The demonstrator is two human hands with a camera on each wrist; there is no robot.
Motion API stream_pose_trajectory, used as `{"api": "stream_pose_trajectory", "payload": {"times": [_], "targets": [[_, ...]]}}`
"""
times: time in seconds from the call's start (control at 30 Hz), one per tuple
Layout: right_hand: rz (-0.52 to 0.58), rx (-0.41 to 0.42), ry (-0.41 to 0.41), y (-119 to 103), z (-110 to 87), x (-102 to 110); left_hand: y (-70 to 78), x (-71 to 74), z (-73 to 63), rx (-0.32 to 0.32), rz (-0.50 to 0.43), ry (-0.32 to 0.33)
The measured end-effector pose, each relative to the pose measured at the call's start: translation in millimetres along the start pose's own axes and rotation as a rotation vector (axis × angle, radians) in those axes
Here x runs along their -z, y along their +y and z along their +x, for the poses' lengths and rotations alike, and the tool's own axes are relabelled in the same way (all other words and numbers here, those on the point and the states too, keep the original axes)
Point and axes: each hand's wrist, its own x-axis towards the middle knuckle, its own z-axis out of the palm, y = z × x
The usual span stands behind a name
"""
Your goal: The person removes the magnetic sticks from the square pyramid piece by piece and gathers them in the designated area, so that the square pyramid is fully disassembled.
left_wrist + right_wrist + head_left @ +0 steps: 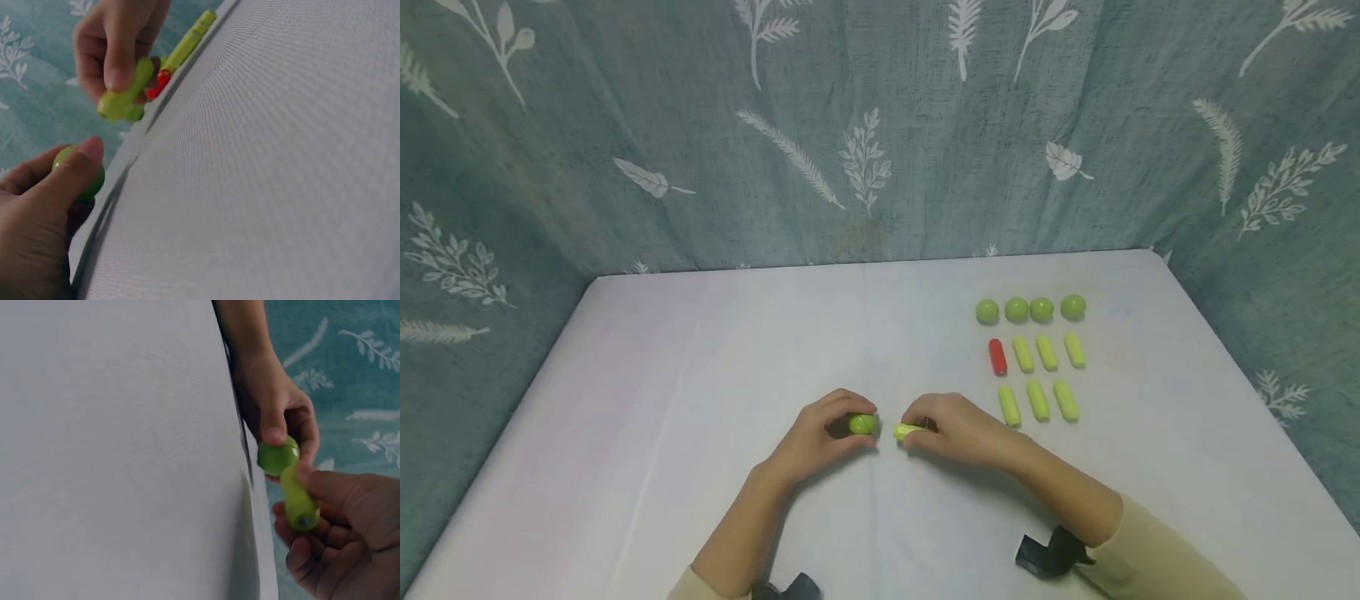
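Note:
Above the middle of the white table, my left hand holds a round green piece between thumb and fingertips. A seam line crosses this piece in the right wrist view. Just to its right, my right hand pinches a yellow-green stick, with its thumb on one side. One end of the stick faces the right wrist camera and has a small dark hole. The other end points toward the round piece, with a narrow gap between them in the head view.
Right of the hands, several round green pieces form a back row. In front lie a red stick and three yellow-green sticks, then three more sticks. A leaf-patterned curtain hangs behind and beside the table.

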Motion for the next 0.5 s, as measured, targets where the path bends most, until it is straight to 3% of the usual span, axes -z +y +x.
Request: {"api": "stream_pose_trajectory", "payload": {"times": [0.33, 0.5], "targets": [[0.198, -0.198, 0.270, 15, -35.9, 27, -0.5, 1.0, 8.7, 0.128, -0.013, -0.076], [0.288, -0.230, 0.348, 28, -55.3, 41, -4.0, -1.5, 19.9, 0.183, -0.071, -0.057]]}}
